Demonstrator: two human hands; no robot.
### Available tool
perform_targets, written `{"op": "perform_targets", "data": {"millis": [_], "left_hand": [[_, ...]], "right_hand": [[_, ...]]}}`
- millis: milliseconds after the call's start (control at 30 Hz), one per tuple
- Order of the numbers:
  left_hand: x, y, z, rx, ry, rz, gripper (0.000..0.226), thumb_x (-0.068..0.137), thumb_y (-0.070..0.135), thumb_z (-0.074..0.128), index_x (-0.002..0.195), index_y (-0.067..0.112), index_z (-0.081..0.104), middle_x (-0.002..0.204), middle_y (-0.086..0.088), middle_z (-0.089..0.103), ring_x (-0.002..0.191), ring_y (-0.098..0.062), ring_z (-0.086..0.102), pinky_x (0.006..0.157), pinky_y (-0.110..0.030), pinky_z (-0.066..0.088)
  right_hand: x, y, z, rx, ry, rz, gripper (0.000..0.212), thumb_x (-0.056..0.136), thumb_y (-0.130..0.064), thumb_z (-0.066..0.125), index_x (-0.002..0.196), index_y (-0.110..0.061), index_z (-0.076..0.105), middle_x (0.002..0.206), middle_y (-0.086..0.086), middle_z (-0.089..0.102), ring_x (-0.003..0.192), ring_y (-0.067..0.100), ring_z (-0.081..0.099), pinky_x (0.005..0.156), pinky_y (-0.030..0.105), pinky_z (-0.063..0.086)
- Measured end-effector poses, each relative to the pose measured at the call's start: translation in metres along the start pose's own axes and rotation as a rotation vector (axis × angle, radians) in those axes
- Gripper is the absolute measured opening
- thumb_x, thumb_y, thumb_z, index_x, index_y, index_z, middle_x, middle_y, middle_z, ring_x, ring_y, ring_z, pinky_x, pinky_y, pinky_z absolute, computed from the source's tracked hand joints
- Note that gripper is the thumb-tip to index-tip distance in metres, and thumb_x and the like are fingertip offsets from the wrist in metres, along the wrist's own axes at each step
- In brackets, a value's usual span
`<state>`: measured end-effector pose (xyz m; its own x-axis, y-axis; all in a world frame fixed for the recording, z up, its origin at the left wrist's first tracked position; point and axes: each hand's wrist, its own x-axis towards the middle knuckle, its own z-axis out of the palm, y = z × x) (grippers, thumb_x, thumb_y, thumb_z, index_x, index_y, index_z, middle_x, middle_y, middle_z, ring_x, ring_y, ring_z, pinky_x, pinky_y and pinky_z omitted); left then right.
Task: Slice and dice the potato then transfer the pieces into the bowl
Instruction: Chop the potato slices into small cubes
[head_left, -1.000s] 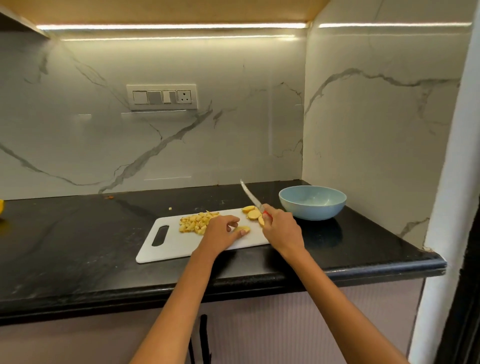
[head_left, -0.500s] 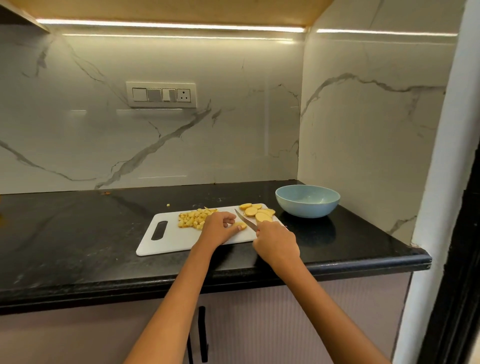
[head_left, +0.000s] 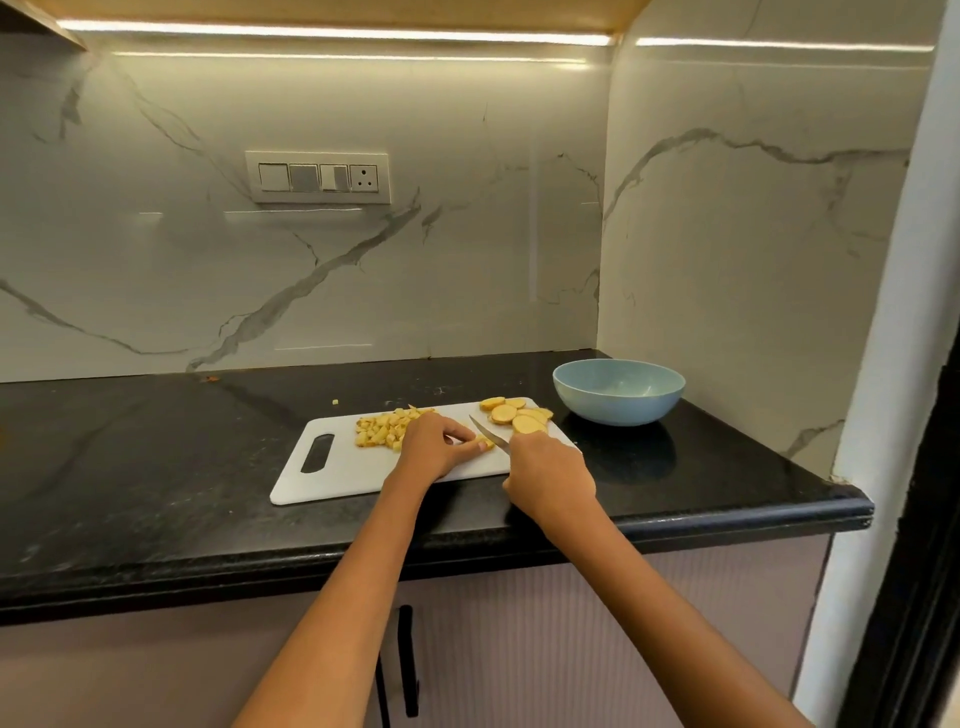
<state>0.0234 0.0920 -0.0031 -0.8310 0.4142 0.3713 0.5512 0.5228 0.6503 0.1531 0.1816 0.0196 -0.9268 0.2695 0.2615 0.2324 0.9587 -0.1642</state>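
At centre frame, on the white cutting board (head_left: 353, 467), the left hand (head_left: 434, 447) is pinching a potato piece (head_left: 483, 444) while the right hand (head_left: 550, 475) is gripping a knife (head_left: 488, 431) resting against it. Diced potato (head_left: 384, 428) is lying left, slices (head_left: 517, 413) right, just beside the blue bowl (head_left: 618, 392) on the bench (head_left: 156, 467).

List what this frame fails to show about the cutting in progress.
- Knife handle: head view, buried in the right hand.
- Potato piece being cut: mostly under the left hand fingers; its shape is unclear.
- Bowl contents: too faint to tell.
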Motion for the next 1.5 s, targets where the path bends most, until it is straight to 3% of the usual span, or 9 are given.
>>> {"op": "perform_targets", "data": {"millis": [67,267,400,633,800,1100,1200,1367,1500], "left_hand": [[-0.001,0.001,-0.001,0.0,0.006,0.02,0.02,0.078,0.025,0.074,0.091,0.009,0.075,0.093,-0.005,0.072,0.062,-0.003,0.048,0.056,-0.011,0.035],[-0.005,0.004,-0.001,-0.012,0.02,0.021,0.019,0.079,0.023,0.074,0.091,0.009,0.075,0.095,-0.004,0.072,0.062,-0.002,0.048,0.06,-0.017,0.038],[-0.004,0.001,0.0,-0.006,0.016,0.027,0.02,0.079,0.024,0.073,0.093,0.01,0.075,0.097,-0.001,0.07,0.063,-0.001,0.047,0.057,-0.012,0.035],[-0.004,-0.001,0.002,-0.009,0.028,0.028,0.026,0.08,0.024,0.072,0.099,0.008,0.073,0.105,-0.004,0.07,0.081,-0.007,0.052,0.072,-0.018,0.039],[-0.001,-0.001,0.002,0.007,0.098,-0.017,0.027,0.08,0.02,0.071,0.104,0.006,0.071,0.108,-0.009,0.069,0.09,-0.013,0.058,0.077,-0.018,0.04],[-0.001,0.001,0.002,0.006,0.064,-0.04,0.022,0.081,0.018,0.07,0.1,0.007,0.073,0.105,-0.008,0.069,0.098,-0.018,0.06,0.081,-0.021,0.041],[-0.002,0.002,0.001,0.021,0.063,-0.025,0.02,0.081,0.019,0.071,0.097,0.008,0.074,0.102,-0.007,0.07,0.092,-0.016,0.058,0.076,-0.021,0.038],[0.002,0.002,-0.002,0.059,0.026,0.025,0.016,0.081,0.018,0.071,0.094,0.009,0.075,0.096,-0.005,0.07,0.066,-0.003,0.045,0.064,-0.017,0.032],[-0.001,0.004,-0.003,0.084,0.033,0.037,0.016,0.082,0.019,0.07,0.094,0.01,0.075,0.1,-0.005,0.07,0.073,-0.004,0.046,0.07,-0.02,0.035]], "right_hand": [[0.004,-0.002,-0.001,-0.013,0.012,-0.015,0.026,0.094,-0.016,0.049,0.119,-0.009,0.055,0.114,0.009,0.06,0.101,0.022,0.059,0.077,0.026,0.043],[0.002,-0.006,0.003,-0.057,0.008,-0.042,0.024,0.096,-0.015,0.048,0.119,-0.011,0.056,0.116,0.008,0.06,0.101,0.021,0.06,0.081,0.027,0.045],[-0.007,-0.004,0.005,-0.071,0.017,-0.044,0.023,0.097,-0.015,0.048,0.118,-0.01,0.054,0.112,0.008,0.06,0.097,0.02,0.061,0.081,0.029,0.048],[0.002,0.008,0.005,0.138,0.016,0.095,0.02,0.094,-0.017,0.048,0.111,-0.013,0.056,0.105,0.005,0.061,0.083,0.015,0.053,0.068,0.024,0.039],[0.003,0.01,0.008,0.163,0.021,0.094,0.02,0.094,-0.018,0.048,0.111,-0.013,0.056,0.102,0.004,0.06,0.083,0.014,0.054,0.069,0.024,0.04],[-0.004,0.005,0.006,0.099,-0.008,0.023,0.023,0.093,-0.023,0.053,0.115,-0.015,0.056,0.101,0.004,0.061,0.087,0.014,0.059,0.073,0.024,0.045],[-0.006,0.003,0.003,0.078,-0.025,0.006,0.024,0.094,-0.021,0.053,0.118,-0.014,0.055,0.107,0.005,0.061,0.093,0.016,0.06,0.078,0.025,0.046],[-0.002,-0.009,0.004,-0.032,-0.013,-0.053,0.027,0.096,-0.014,0.049,0.123,-0.01,0.052,0.118,0.009,0.058,0.102,0.021,0.059,0.084,0.029,0.047],[-0.004,-0.006,-0.001,-0.04,-0.052,-0.071,0.028,0.096,-0.015,0.049,0.124,-0.01,0.052,0.12,0.009,0.057,0.105,0.022,0.058,0.087,0.03,0.046]]}}
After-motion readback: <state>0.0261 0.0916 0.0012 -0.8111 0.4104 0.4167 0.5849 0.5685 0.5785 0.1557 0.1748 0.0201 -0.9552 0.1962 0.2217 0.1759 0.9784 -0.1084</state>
